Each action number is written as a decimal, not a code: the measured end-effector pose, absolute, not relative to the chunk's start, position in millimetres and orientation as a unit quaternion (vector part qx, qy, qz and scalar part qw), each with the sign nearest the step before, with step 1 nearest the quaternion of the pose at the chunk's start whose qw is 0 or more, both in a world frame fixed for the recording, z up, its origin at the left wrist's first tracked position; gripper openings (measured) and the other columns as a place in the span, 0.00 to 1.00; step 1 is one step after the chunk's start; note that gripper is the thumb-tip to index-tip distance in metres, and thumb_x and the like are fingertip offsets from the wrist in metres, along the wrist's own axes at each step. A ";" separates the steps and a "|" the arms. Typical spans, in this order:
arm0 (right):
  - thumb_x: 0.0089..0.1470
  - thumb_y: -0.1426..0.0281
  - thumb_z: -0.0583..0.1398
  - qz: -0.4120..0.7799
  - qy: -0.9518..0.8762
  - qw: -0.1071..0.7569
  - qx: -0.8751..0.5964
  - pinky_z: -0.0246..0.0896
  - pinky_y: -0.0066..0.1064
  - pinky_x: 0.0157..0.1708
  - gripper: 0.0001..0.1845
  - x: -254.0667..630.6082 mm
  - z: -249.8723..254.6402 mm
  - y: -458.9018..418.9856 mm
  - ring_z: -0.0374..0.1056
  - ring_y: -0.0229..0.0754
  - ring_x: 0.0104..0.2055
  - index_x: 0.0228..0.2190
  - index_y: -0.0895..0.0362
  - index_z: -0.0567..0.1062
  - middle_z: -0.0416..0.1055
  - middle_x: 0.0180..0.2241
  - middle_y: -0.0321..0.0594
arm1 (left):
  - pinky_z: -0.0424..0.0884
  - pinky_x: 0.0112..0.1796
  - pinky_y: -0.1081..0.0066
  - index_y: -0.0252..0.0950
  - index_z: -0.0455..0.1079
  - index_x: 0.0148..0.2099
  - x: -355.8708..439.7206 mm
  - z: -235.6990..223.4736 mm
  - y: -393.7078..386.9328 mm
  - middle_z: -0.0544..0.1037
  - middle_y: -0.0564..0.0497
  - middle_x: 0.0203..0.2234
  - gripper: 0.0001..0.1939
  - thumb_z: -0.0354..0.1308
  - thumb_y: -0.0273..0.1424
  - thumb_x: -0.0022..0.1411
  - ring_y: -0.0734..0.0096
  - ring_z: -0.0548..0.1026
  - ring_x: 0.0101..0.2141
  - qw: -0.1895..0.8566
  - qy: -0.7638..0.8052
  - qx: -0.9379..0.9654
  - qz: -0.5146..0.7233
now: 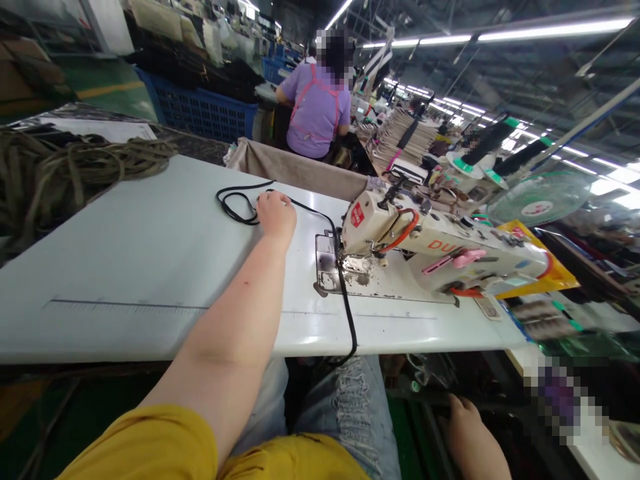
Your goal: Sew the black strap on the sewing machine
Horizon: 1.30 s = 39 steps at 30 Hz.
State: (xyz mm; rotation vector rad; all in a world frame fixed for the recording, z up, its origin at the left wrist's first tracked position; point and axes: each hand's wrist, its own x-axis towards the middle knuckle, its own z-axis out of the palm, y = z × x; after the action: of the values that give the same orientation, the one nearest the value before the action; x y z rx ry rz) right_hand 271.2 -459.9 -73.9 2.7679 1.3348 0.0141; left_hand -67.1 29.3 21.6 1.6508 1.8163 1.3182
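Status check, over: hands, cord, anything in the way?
Left hand at black cord, right hand off the tabletop. Cord passes sewing machine, hangs over front edge. Nothing visibly blocking it.

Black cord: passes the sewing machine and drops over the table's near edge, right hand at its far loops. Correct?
Wrong hand: the head view shows the left hand at the far loops of the black cord; the right hand is off the table. The cord does pass the sewing machine and drop over the near edge.
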 end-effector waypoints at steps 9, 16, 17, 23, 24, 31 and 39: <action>0.67 0.51 0.51 0.110 0.533 -0.191 0.817 0.74 0.45 0.40 0.24 248.1 -29.8 -392.4 0.79 0.56 0.40 0.37 0.53 0.79 0.80 0.39 0.52 | 0.65 0.61 0.57 0.38 0.72 0.36 -64.9 25.3 24.3 0.77 0.38 0.44 0.10 0.55 0.18 0.62 0.51 0.74 0.54 0.194 0.641 0.601 0.436; 0.72 0.48 0.54 0.133 0.576 -0.243 0.769 0.72 0.40 0.36 0.28 221.3 -19.2 -346.7 0.75 0.49 0.32 0.30 0.53 0.78 0.76 0.29 0.43 | 0.71 0.55 0.61 0.36 0.74 0.39 -63.2 20.5 26.0 0.76 0.40 0.48 0.12 0.54 0.17 0.62 0.56 0.76 0.50 0.225 0.627 0.609 0.430; 0.73 0.50 0.54 0.140 0.589 -0.255 0.754 0.73 0.40 0.38 0.26 215.2 -19.3 -340.1 0.76 0.49 0.34 0.33 0.53 0.79 0.77 0.31 0.43 | 0.71 0.55 0.62 0.36 0.74 0.39 -62.1 19.3 26.3 0.77 0.40 0.48 0.11 0.54 0.17 0.62 0.56 0.77 0.50 0.225 0.621 0.620 0.425; 0.73 0.66 0.56 0.108 0.697 -0.282 0.651 0.76 0.44 0.52 0.16 170.3 -15.6 -305.0 0.76 0.49 0.51 0.57 0.52 0.77 0.77 0.50 0.48 | 0.72 0.55 0.64 0.37 0.78 0.43 -55.3 14.2 27.0 0.80 0.43 0.48 0.13 0.55 0.20 0.61 0.59 0.79 0.49 0.220 0.581 0.693 0.366; 0.72 0.67 0.57 0.097 0.707 -0.281 0.642 0.76 0.45 0.54 0.17 162.8 -14.1 -303.3 0.75 0.50 0.54 0.59 0.52 0.75 0.77 0.52 0.48 | 0.72 0.56 0.64 0.37 0.79 0.44 -54.0 13.4 26.6 0.80 0.43 0.48 0.13 0.56 0.21 0.61 0.59 0.79 0.50 0.218 0.569 0.710 0.353; 0.67 0.56 0.64 -0.039 0.778 -0.209 0.591 0.59 0.49 0.72 0.41 133.3 -14.1 -318.6 0.58 0.53 0.73 0.73 0.54 0.59 0.62 0.72 0.49 | 0.71 0.59 0.57 0.38 0.83 0.46 -41.4 -5.7 26.0 0.83 0.42 0.49 0.15 0.57 0.34 0.63 0.48 0.77 0.54 0.149 0.448 0.842 0.261; 0.75 0.64 0.53 0.022 0.778 -0.149 0.611 0.51 0.42 0.72 0.33 123.9 -38.6 -325.7 0.48 0.44 0.78 0.75 0.53 0.55 0.58 0.75 0.39 | 0.71 0.57 0.56 0.33 0.83 0.50 -32.2 -37.4 43.7 0.82 0.37 0.52 0.24 0.52 0.39 0.63 0.47 0.77 0.52 0.060 0.341 0.921 0.177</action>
State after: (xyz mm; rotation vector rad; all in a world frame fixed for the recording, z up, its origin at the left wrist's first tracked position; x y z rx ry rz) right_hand 123.9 -325.7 -38.6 2.1244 2.7052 0.0749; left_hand -32.2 43.7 -37.4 2.7886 1.0334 0.5359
